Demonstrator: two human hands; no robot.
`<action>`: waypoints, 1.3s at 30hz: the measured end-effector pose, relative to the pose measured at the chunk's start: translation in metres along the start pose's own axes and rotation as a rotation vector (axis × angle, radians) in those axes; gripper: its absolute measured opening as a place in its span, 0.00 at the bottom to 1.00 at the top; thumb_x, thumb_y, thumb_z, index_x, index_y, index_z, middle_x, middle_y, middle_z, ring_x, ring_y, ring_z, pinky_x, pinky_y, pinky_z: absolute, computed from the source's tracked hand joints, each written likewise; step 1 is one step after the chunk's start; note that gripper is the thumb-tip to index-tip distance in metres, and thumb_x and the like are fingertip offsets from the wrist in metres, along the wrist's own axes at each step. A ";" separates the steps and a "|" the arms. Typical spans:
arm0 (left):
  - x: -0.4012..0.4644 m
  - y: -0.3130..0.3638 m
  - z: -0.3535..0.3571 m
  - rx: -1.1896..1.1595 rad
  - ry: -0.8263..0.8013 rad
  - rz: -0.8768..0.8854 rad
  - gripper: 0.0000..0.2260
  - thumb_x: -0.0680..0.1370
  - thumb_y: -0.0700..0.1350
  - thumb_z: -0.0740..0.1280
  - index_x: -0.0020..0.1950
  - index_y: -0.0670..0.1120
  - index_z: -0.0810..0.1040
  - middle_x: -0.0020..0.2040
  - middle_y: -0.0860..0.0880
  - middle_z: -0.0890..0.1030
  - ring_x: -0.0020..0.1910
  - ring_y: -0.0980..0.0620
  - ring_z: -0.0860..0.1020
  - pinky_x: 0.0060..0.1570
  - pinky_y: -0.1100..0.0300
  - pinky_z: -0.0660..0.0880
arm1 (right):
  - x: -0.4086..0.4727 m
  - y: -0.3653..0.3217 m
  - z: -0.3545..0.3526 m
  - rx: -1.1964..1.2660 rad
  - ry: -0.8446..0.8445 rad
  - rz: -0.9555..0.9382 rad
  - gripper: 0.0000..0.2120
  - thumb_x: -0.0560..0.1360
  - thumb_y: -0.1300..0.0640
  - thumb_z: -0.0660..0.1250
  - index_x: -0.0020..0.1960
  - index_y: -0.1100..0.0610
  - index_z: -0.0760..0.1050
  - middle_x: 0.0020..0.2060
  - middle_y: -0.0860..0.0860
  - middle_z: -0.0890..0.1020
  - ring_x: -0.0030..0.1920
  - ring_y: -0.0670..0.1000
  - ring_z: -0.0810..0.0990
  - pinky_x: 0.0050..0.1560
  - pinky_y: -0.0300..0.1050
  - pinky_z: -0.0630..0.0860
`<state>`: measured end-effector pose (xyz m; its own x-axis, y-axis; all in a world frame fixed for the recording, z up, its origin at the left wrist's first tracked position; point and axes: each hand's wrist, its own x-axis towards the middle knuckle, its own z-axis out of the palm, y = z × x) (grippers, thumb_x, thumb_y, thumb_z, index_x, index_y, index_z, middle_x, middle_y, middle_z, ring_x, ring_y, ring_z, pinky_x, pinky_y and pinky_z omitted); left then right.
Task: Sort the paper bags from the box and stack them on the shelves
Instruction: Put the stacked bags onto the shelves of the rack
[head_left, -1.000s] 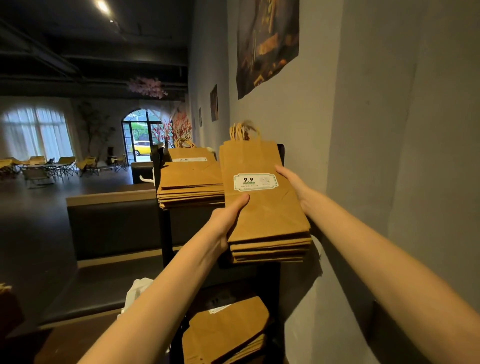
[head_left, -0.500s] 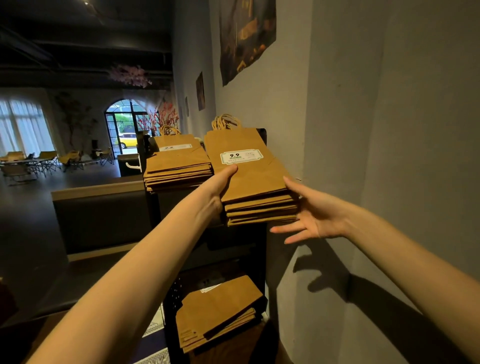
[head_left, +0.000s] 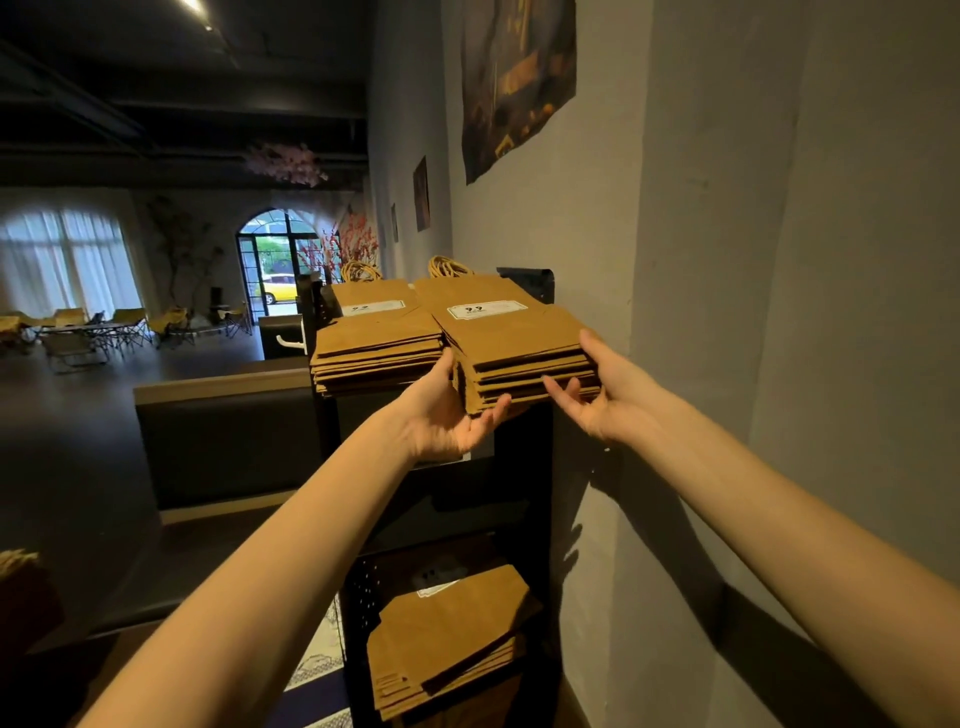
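wall poster (head_left: 517, 78), folding chairs (head_left: 124, 325), arched door (head_left: 272, 260)

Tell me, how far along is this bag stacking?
Done: a left stack on the top shelf and a pile lower down. In hand: left hand and right hand squaring the right stack. The box is out of view.

Both forearms are bare to the frame's edge, with no sleeves, and the left hand (head_left: 447, 415) and right hand (head_left: 608, 400) are ungloved.
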<state>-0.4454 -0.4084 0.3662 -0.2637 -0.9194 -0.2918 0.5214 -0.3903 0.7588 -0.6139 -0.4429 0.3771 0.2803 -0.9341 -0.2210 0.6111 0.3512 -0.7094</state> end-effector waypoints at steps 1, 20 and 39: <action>0.002 0.002 0.000 -0.048 -0.002 0.008 0.29 0.76 0.65 0.56 0.51 0.39 0.79 0.44 0.38 0.81 0.28 0.48 0.81 0.23 0.61 0.77 | 0.003 0.000 0.005 0.017 0.007 -0.012 0.18 0.74 0.52 0.68 0.59 0.62 0.72 0.51 0.58 0.75 0.44 0.54 0.75 0.26 0.46 0.80; 0.042 0.019 -0.011 -0.482 0.142 0.264 0.07 0.81 0.41 0.58 0.55 0.39 0.72 0.55 0.36 0.74 0.47 0.37 0.75 0.51 0.52 0.78 | 0.065 0.023 0.023 -0.987 0.193 -0.735 0.30 0.79 0.56 0.60 0.76 0.55 0.49 0.72 0.56 0.58 0.68 0.55 0.65 0.59 0.44 0.68; 0.039 -0.008 -0.049 0.136 0.164 0.294 0.11 0.82 0.47 0.55 0.50 0.46 0.75 0.46 0.47 0.78 0.45 0.51 0.77 0.51 0.59 0.73 | 0.068 0.032 0.003 -1.107 0.017 -0.760 0.30 0.78 0.56 0.62 0.75 0.56 0.52 0.70 0.55 0.65 0.69 0.53 0.67 0.67 0.47 0.68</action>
<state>-0.4197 -0.4435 0.3203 0.0211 -0.9911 -0.1312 0.4402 -0.1086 0.8913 -0.5728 -0.4956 0.3419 0.1269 -0.8769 0.4636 -0.3086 -0.4791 -0.8217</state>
